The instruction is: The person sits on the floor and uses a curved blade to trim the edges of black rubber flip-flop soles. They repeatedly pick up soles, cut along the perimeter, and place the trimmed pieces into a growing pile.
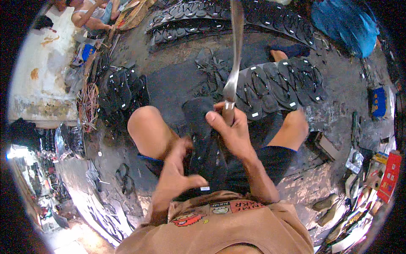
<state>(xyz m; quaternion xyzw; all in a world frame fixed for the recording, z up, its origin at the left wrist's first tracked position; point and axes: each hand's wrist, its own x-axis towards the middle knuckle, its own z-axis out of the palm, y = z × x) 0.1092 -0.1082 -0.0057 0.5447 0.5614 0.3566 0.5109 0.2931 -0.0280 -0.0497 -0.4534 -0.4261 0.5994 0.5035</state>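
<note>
My right hand (237, 129) is wrapped round the brown handle of a long knife (233, 80). Its shiny blade points away from me and runs out at the top of the view. Between my knees stands a black flip-flop (198, 112), with a small white label at its near end. My left hand (177, 169) is beside the flip-flop, thumb spread wide from the fingers. The fingers are slightly blurred near the strap, and whether they touch it I cannot tell. Right of the knife, a row of black flip-flops (268, 91) lies side by side.
More flip-flops (122, 91) are grouped at left. Long rows (198, 17) of them line the far side. A blue plastic bag (349, 25) lies far right. Black scraps (209, 67) lie ahead. A brown block (325, 146) sits by my right knee. Another person (91, 17) sits far left.
</note>
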